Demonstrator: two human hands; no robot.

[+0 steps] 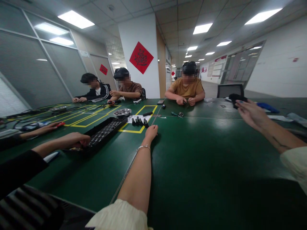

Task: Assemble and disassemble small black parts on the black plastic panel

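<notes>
My left hand (151, 132) rests on the green table (182, 153) with its fingers curled in; whatever it may hold is hidden. Just beyond it, several short black cylinders (137, 121) stand on a white sheet (130, 119), and a longer black piece (147, 113) lies behind them. On the right, my right hand (251, 115) is raised over the table. Its fingers are at a dark black object (236, 99) of unclear kind and appear to grip it.
A long black compartment tray (105, 134) lies left, with a neighbour's hand (80, 139) in it. Near it are a round metal dish (122, 112) and yellow tape (130, 131). Teal-handled tools (177, 114) lie before a person opposite (188, 88). A blue item (267, 107) lies right.
</notes>
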